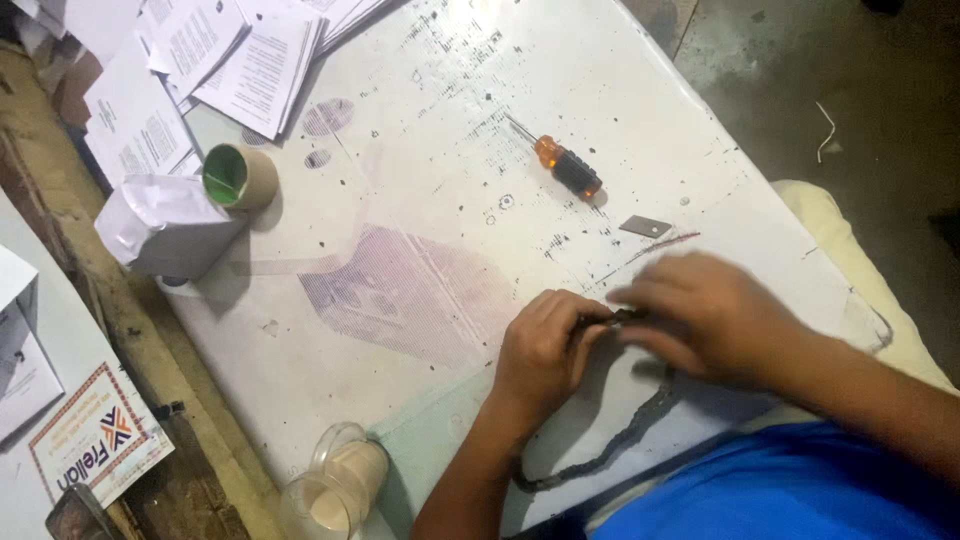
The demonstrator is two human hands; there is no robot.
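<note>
My left hand [545,350] and my right hand [700,315] meet over the white table [420,250], both pinching the top end of a dark, flexible chain-like strip [610,450]. The strip runs from between my fingers down and to the left in a curve toward the table's near edge. Part of it is hidden under my hands. My right hand is blurred.
A screwdriver with an orange and black handle [565,165] lies beyond my hands, next to a small grey blade [645,226]. A green-lined cardboard tube [240,177] and a grey packet [165,225] sit at the left, printed papers [240,50] behind them. Clear plastic cups [335,485] lie near the front edge.
</note>
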